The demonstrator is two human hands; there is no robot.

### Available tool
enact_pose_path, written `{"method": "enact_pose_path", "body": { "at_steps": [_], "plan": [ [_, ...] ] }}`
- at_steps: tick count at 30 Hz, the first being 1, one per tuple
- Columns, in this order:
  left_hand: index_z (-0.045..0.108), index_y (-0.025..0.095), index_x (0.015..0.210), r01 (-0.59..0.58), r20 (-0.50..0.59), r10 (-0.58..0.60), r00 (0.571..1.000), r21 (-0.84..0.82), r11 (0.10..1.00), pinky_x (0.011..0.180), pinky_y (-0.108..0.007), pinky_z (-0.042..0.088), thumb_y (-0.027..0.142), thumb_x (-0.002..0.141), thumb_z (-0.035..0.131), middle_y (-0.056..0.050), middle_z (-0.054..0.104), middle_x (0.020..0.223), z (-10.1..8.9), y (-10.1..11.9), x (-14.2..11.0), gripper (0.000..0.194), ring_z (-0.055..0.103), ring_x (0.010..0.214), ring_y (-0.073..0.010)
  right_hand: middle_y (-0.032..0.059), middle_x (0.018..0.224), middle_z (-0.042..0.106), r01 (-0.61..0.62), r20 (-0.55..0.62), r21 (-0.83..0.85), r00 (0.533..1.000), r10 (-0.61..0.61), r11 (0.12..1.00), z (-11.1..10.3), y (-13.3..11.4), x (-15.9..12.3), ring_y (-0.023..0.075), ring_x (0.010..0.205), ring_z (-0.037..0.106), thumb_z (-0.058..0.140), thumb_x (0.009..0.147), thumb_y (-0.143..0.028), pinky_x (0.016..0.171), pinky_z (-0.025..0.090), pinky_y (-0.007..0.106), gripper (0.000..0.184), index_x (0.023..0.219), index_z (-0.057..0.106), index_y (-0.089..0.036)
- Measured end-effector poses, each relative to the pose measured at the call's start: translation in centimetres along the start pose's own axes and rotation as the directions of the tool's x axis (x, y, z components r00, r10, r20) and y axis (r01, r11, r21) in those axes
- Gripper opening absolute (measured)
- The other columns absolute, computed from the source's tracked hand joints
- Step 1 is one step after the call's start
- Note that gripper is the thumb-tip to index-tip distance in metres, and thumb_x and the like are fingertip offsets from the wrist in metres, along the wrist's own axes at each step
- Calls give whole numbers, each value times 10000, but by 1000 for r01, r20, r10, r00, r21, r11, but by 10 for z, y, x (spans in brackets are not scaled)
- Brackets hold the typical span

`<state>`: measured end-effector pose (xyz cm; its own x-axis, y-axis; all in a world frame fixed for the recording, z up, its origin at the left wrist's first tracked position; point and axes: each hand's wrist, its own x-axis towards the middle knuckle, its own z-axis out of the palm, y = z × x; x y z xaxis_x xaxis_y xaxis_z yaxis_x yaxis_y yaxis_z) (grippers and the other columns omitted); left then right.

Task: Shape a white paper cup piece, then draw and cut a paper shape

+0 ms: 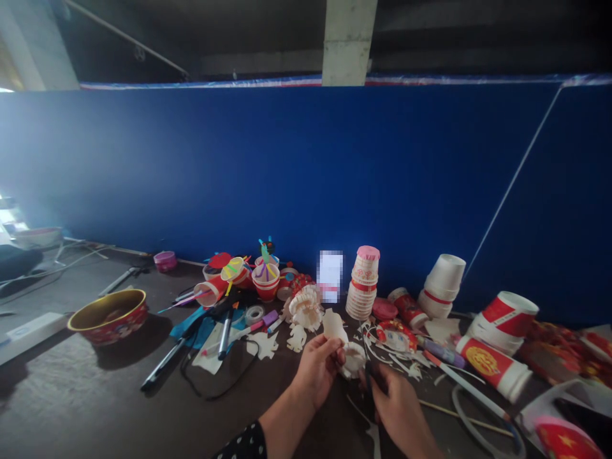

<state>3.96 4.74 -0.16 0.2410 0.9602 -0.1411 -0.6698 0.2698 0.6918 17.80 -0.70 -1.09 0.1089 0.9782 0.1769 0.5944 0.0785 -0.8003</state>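
Observation:
My left hand (315,370) is closed, with thumb and fingers pinching a piece of white paper (335,325) that stands up above the fingertips. Dark-handled scissors (368,386) are in my right hand (399,405), the fingers wrapped about the handles and the thin blade pointing away from me. Between the two hands a white cup piece with a ragged edge (354,361) shows; whether my left fingers touch it I cannot tell. Just beyond lies a frilled white paper shape (306,309). Thin white paper strips (406,363) are scattered right of the scissors.
A stack of paper cups (362,287) stands behind my hands, with more white cups (442,280) to the right. A gold-rimmed bowl (109,319) sits at left. Markers (224,335), decorated cups (265,277) and a tape roll (254,314) crowd the middle. A blue partition (239,172) closes the back.

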Motion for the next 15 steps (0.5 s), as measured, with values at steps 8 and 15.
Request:
{"method": "enact_pose_path", "body": {
  "at_steps": [8,15],
  "plan": [
    [547,109,611,-49,-10,49,999,-53,997,467,-173,334,207,484,776,33,514,526,-1,1,4,279,433,446,-39,84,769,683,95,-95,49,991,-90,994,-2,-2,-1,214,668,632,455,788,-438,576,478,268,297,842,584,-175],
    [539,124,599,-12,36,12,999,-17,1000,449,-191,342,245,519,760,35,487,484,-2,-3,3,265,425,435,-60,54,739,663,152,154,197,971,-183,969,8,-9,-9,166,611,604,436,827,-348,576,474,242,264,989,534,-164]
  ]
}}
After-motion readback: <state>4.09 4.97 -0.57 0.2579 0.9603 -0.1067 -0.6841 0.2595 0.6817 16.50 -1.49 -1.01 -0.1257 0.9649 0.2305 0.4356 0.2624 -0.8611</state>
